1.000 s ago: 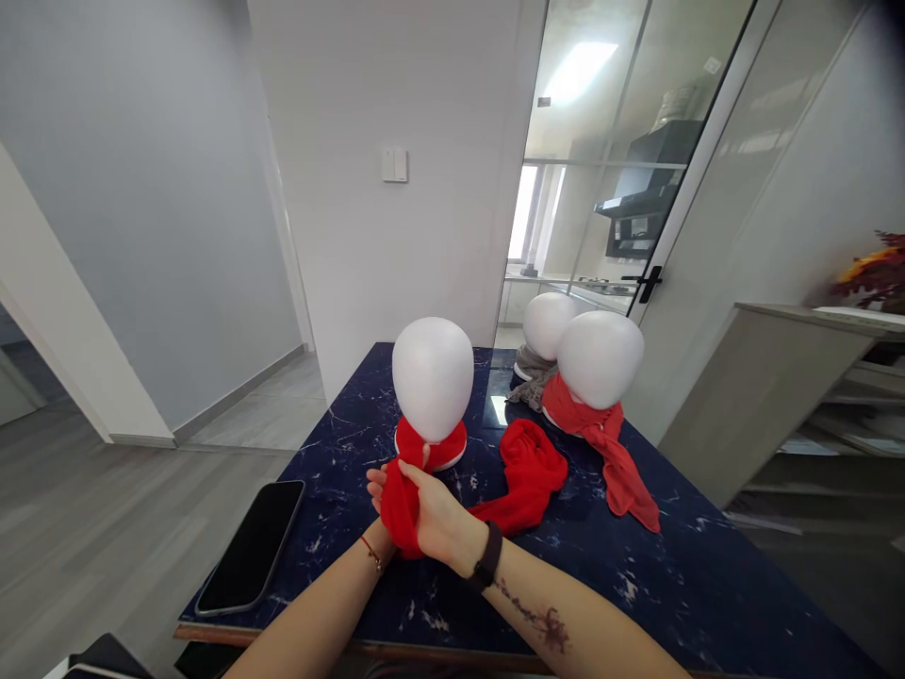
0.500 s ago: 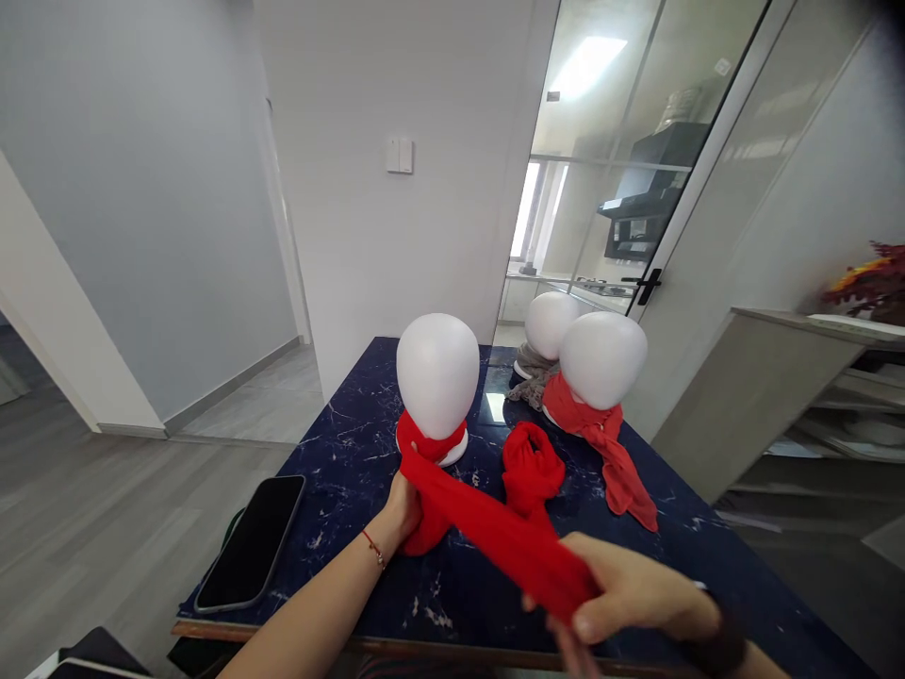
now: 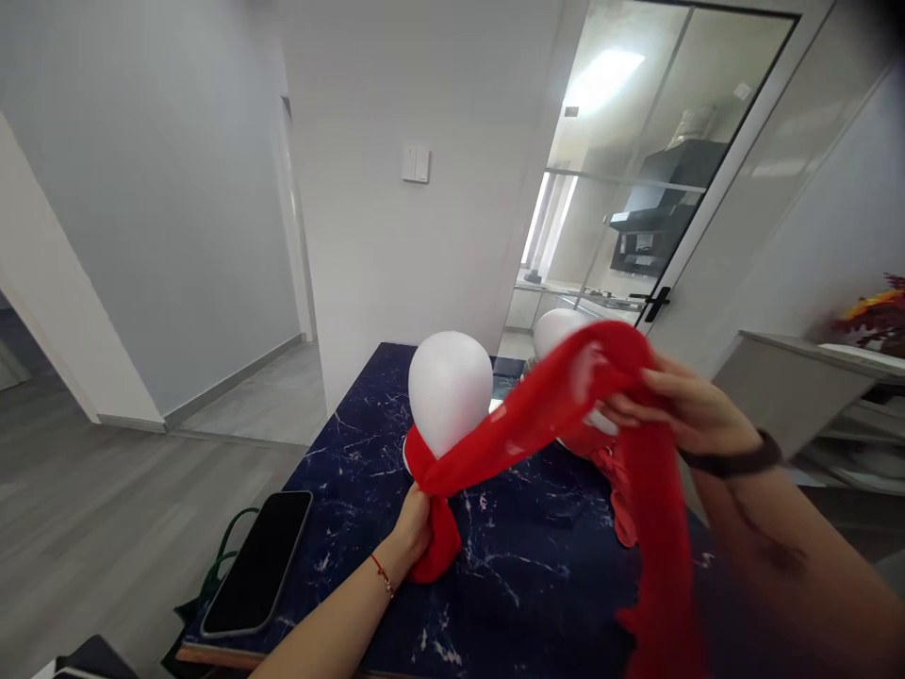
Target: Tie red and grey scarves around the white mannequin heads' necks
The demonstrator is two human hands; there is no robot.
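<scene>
A red scarf (image 3: 509, 436) is wrapped around the neck of a white mannequin head (image 3: 451, 389) on the dark blue marbled table. My left hand (image 3: 415, 524) is closed on the scarf at the front of the neck, and a short end hangs below it. Raised to the right, my right hand (image 3: 679, 407) grips the long part of the scarf. The cloth stretches between both hands, then drops from the right one past the table, blurred by motion. Partly hidden behind it are a second white head (image 3: 558, 330) and a coral scarf (image 3: 617, 486).
A black phone (image 3: 260, 563) lies at the left corner of the table (image 3: 353, 453), with a green strap (image 3: 224, 547) beside it. Behind stands a wall with a light switch (image 3: 416, 164). A glass door (image 3: 615, 170) is at the back right, shelves (image 3: 834, 415) at the right.
My right hand has risen and moved right, lifting the long part of the scarf off the table. My left hand keeps its hold by the neck. The view has shifted slightly.
</scene>
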